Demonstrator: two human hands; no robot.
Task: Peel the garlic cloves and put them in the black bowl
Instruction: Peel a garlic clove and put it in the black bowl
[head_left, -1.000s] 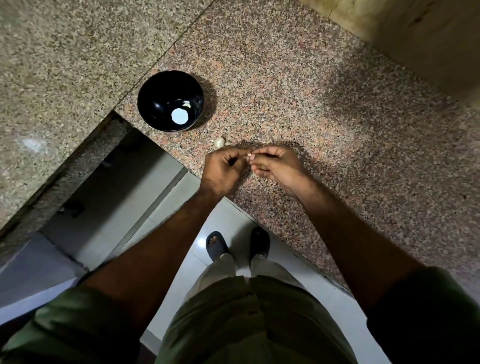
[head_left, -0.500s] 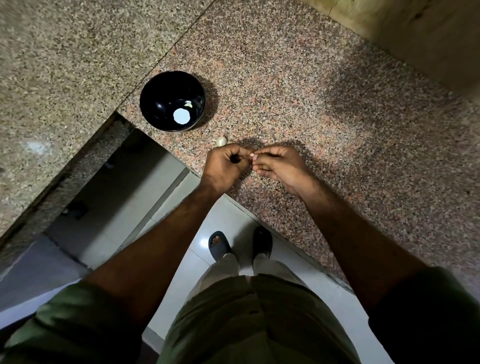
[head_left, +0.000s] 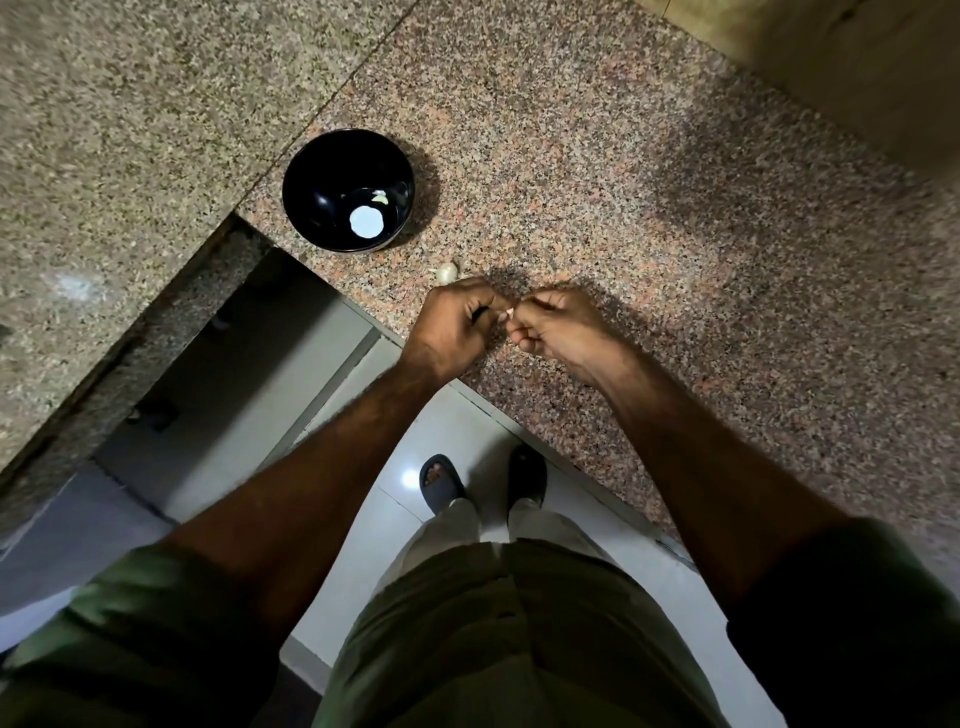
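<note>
1. A speckled pink-grey granite counter carries everything; it fills the upper right of the view, with its front edge running from about 10 o'clock down to 4 o'clock.
2. A second, greyer granite slab adjoins it at 10 o'clock, separated by a thin seam.
3. A black bowl stands on the counter at about 11 o'clock, close to the corner of the edge.
4. An unpeeled garlic clove lies on the counter just toward 5 o'clock of the bowl, apart from it.
</note>
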